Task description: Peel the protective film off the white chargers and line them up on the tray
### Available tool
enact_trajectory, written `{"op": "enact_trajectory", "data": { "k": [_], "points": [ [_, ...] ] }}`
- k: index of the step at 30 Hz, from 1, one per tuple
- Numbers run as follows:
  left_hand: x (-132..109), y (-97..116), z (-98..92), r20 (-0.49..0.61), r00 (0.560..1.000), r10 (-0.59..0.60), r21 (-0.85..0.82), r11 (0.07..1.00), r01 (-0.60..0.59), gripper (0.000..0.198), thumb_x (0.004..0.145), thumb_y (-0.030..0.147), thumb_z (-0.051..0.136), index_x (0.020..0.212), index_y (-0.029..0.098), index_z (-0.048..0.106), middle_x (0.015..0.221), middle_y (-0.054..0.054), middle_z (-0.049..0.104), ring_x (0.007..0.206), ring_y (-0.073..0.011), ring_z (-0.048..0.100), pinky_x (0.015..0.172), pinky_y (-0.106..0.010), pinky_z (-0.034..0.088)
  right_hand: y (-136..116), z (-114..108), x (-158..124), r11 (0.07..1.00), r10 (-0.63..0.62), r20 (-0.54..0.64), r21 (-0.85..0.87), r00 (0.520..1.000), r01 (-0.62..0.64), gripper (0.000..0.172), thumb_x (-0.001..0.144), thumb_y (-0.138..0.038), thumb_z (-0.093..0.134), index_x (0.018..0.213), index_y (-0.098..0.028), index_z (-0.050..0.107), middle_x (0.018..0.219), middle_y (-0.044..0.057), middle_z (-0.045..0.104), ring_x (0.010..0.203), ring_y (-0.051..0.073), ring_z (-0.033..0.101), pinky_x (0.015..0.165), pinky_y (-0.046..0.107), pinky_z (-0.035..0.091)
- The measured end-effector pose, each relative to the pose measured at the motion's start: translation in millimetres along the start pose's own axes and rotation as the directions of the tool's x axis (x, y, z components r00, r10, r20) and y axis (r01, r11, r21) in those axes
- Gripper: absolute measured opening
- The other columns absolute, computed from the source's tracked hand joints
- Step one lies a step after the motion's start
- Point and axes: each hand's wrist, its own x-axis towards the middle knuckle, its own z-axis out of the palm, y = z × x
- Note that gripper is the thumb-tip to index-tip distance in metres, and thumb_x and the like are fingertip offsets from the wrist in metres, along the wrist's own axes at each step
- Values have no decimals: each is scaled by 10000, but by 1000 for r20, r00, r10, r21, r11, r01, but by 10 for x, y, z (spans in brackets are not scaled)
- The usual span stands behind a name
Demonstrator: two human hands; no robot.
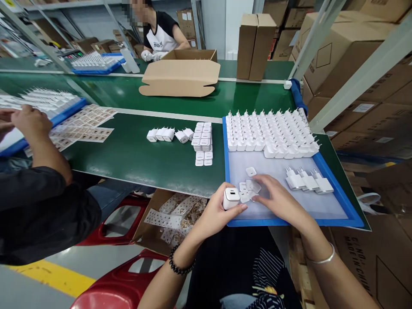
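My left hand (215, 213) is closed around a white charger plug (231, 198), port face up, at the near left corner of the blue tray (334, 189). My right hand (277, 198) rests on the tray, its fingers lying over a small heap of clear film pieces (248, 187). Whether they pinch one I cannot tell. Three chargers (309, 180) lie on their sides to the right of it. Rows of several white chargers (270, 131) stand prongs up at the tray's far end.
On the green table (135, 154) lie loose chargers (170, 134) and stacked small white pieces (202, 141). A person at left handles label sheets (84, 125). An open carton (182, 75) sits before another person across the table. Red stools (122, 221) and a scrap box (174, 216) stand below.
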Motion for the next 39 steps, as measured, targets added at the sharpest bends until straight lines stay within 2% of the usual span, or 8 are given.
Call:
{"op": "enact_trajectory", "data": {
  "k": [7,10,15,19,22,26,31,39],
  "points": [
    [54,-13,90,27,997,69,-120,991,-65,389,894,415,761,1073,198,493,923,13,496,828,-135,452,782,-261,378,115,-16,178,997,1,42,-78,999,2,198,872,-146,623,903,-218,804,1078,114,741,1058,296,708,1022,492,557],
    [48,26,107,50,990,130,-72,989,-126,363,928,441,721,1106,195,522,997,-13,514,890,-155,471,839,-279,386,24,-105,185,998,23,19,-58,1000,-22,241,902,-162,575,965,-225,798,1067,105,777,998,278,740,971,462,580],
    [-19,58,138,84,972,222,-40,975,-219,432,970,548,652,1182,191,531,1065,-40,540,926,-174,485,865,-297,391,-267,-213,23,990,118,-56,79,991,-113,253,1008,-392,577,1146,-193,651,715,46,764,614,220,716,657,363,618],
    [-89,53,178,39,943,330,-48,943,-328,443,965,537,673,1216,198,537,1127,-56,546,974,-183,508,899,-305,406,-638,-281,-195,941,94,-33,329,995,-79,271,970,-469,691,916,-203,673,756,56,785,688,189,765,633,258,631],
    [-118,55,186,33,913,406,-66,913,-403,443,965,509,686,1259,214,534,1125,-51,538,983,-181,511,895,-301,414,-874,-348,-298,876,28,58,480,998,-53,119,977,-332,716,1007,-251,798,764,11,768,668,131,753,633,185,628],
    [-136,96,181,64,890,451,-48,892,-449,460,990,528,633,1306,215,518,1164,-70,531,1027,-202,514,932,-330,427,-1061,-385,-326,831,-1,72,555,997,-40,261,990,-213,697,1155,-387,799,723,-47,729,610,73,711,613,119,598],
    [-137,161,184,71,864,498,14,866,-501,403,1036,511,542,1292,203,502,1161,-85,530,1049,-218,516,954,-359,449,-1187,-351,-293,851,-27,32,525,999,7,129,930,-202,762,824,-271,782,791,-22,685,614,62,646,566,113,545],
    [-106,155,189,36,816,577,46,815,-578,410,1047,513,514,1321,210,491,1183,-89,531,1083,-226,518,965,-373,459,-1214,-293,-298,903,-33,-33,428,999,44,138,942,-199,737,883,-300,810,790,-28,699,628,66,558,533,126,454]
  ]
}}
